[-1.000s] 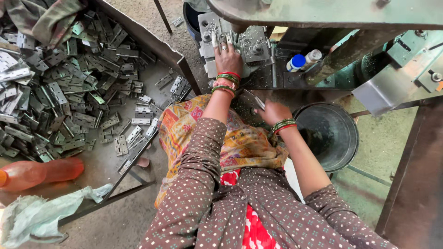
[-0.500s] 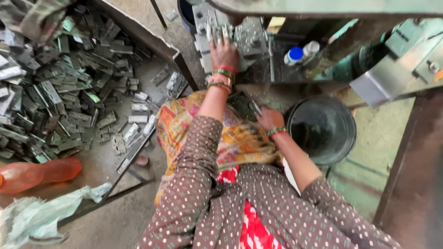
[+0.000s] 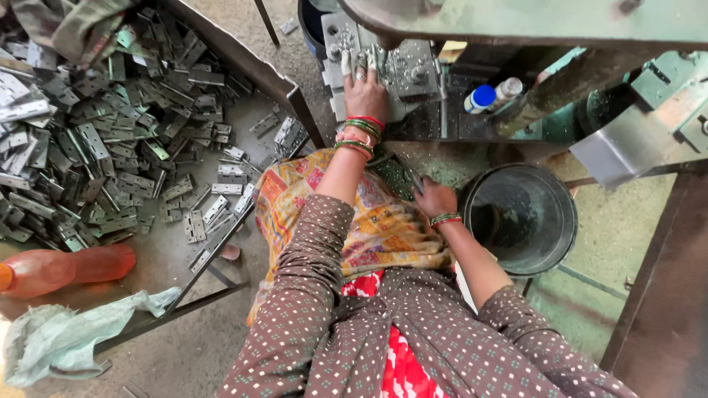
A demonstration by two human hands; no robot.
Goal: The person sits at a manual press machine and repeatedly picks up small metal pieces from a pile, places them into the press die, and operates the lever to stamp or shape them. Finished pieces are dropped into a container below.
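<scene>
My left hand (image 3: 365,90), with taped fingertips and bangles at the wrist, reaches forward. Its spread fingers rest flat on the grey metal fixture (image 3: 413,70) of a green press machine (image 3: 531,22). Whether a piece lies under the fingers is hidden. My right hand (image 3: 434,197) is low by my lap, beside a black bucket (image 3: 560,221). It is curled around a thin dark metal piece (image 3: 410,177) that sticks out to the upper left. A patterned orange cloth (image 3: 369,228) covers my lap.
A metal tray table (image 3: 147,273) to the left carries a heap of several grey hinge plates (image 3: 96,147), an orange bottle (image 3: 59,269) and a pale rag (image 3: 66,335). A small blue-capped bottle (image 3: 481,98) stands on the machine. A steel frame (image 3: 656,295) stands at the right.
My left hand stays on the fixture. My right hand has shifted slightly toward the bucket. The view has drifted a little.
</scene>
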